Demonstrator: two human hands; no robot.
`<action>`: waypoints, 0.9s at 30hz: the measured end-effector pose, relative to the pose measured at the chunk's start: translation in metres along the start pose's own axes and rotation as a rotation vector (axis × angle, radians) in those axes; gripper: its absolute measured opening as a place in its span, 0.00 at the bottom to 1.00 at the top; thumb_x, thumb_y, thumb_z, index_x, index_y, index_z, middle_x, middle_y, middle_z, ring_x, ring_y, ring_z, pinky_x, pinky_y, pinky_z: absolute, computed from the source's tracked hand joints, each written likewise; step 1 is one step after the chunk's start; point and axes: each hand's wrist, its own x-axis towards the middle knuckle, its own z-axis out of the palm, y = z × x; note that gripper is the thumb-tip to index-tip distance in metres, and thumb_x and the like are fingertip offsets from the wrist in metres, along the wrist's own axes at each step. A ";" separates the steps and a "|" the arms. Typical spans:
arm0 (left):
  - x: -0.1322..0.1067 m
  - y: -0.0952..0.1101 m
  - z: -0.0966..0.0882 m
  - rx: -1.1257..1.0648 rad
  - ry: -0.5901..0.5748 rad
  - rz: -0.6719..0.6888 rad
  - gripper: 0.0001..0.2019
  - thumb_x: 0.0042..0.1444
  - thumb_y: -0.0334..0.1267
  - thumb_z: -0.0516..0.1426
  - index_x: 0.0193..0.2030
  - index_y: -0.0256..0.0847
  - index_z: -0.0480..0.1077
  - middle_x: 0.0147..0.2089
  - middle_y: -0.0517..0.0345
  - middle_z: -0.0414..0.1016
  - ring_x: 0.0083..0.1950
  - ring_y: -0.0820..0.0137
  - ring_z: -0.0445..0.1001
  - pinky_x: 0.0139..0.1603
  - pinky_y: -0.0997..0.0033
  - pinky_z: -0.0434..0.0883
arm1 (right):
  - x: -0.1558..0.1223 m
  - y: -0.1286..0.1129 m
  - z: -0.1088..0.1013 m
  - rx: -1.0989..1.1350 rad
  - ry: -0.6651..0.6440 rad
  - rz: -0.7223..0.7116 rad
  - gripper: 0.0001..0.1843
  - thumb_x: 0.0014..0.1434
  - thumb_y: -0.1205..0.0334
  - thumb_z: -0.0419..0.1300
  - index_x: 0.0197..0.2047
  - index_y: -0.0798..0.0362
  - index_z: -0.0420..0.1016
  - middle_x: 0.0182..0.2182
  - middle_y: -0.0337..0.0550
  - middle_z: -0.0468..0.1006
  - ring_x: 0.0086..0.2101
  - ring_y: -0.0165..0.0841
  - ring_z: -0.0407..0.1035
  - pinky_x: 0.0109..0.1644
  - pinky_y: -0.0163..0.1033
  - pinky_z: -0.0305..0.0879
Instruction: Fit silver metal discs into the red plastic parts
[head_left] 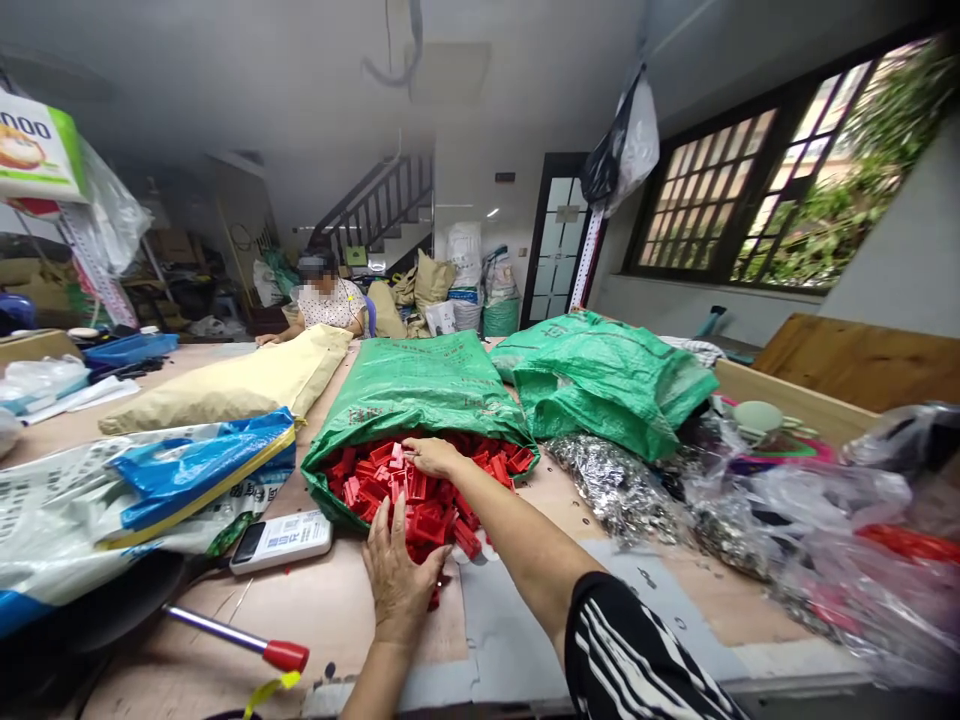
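A green woven sack (420, 375) lies on the table with its mouth toward me, and red plastic pieces (371, 480) spill out of it. My right hand (435, 457) reaches into the mouth over the pieces, fingers stretched to the left; I see nothing gripped in it. Nearer to me, my left hand (400, 570) is at the front edge of the pile with its fingers spread and thumb apart. Some red pieces lie between the hand and the sack, partly hidden by it.
Left are a white payment box (289, 540), a red-tipped metal lever (281, 655), a blue-white sack (202, 470) and a tan sack (247, 380). Right are another green sack (600, 375) and clear bags of metal parts (619, 485). Another person (330, 300) sits across the table.
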 end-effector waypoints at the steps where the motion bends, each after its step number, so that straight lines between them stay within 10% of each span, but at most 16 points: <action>1: 0.000 0.000 -0.001 0.004 0.004 0.005 0.44 0.47 0.52 0.62 0.68 0.43 0.49 0.66 0.40 0.56 0.64 0.50 0.58 0.60 0.47 0.59 | -0.004 -0.002 0.001 0.000 0.007 -0.017 0.25 0.63 0.48 0.48 0.62 0.37 0.61 0.57 0.40 0.70 0.54 0.41 0.67 0.54 0.45 0.62; 27: -0.024 -0.010 -0.015 0.082 -0.095 0.075 0.30 0.54 0.47 0.55 0.64 0.46 0.59 0.63 0.46 0.65 0.63 0.54 0.61 0.58 0.48 0.57 | -0.074 -0.006 0.024 0.115 0.290 -0.202 0.16 0.64 0.57 0.51 0.54 0.36 0.70 0.53 0.34 0.71 0.54 0.35 0.60 0.58 0.46 0.54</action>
